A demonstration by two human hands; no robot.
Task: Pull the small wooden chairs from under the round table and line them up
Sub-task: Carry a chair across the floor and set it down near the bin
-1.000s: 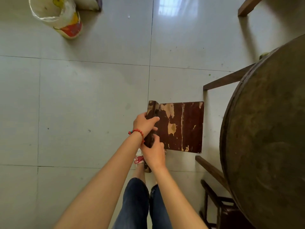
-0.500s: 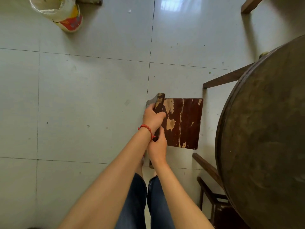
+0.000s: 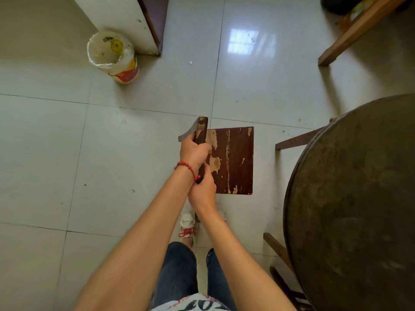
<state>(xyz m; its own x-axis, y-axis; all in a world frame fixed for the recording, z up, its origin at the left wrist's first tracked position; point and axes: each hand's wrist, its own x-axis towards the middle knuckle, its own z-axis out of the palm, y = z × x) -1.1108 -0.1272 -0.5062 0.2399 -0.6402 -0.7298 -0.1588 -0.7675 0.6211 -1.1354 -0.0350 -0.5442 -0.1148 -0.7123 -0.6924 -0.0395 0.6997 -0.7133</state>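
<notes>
Both hands, left hand above right hand, curl fingers round the small chair's backrest mid-frame: best dragged level, clear of the round table.

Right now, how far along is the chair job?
One small chair already stands clear of the round table. Both hands, left hand and right hand, grip its backrest. Another chair is under the table, and no line-up shows.
</notes>
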